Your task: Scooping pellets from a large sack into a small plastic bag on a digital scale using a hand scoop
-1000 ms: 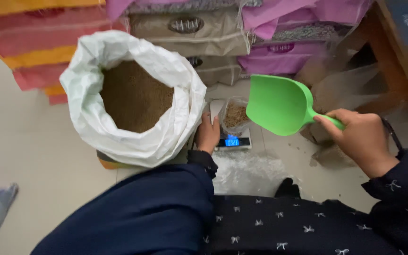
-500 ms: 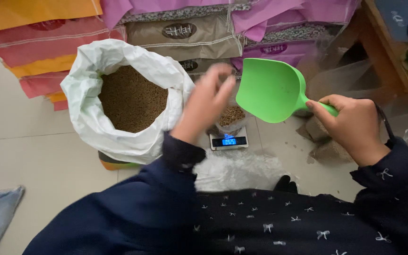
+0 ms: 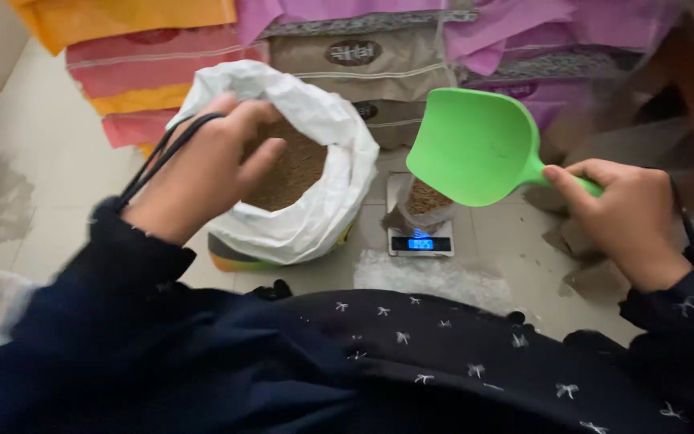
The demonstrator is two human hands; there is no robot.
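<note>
Stacked pink, orange, tan sacks (image 3: 162, 56) behind

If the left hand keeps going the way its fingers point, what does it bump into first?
Probably the brown grain inside the white sack: the left hand points into its open mouth, though depth is hard to judge.

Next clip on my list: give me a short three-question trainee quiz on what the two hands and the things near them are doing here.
1. True or false: the right hand holds the green plastic scoop by its handle.
2. Where is the left hand? A) on the small digital scale B) at the mouth of the white woven sack of brown grain C) on the floor
3. Fill in: on the scale stands a small clear ____ holding some grain.

Key: 1 true; 2 B; 3 bag.
</note>
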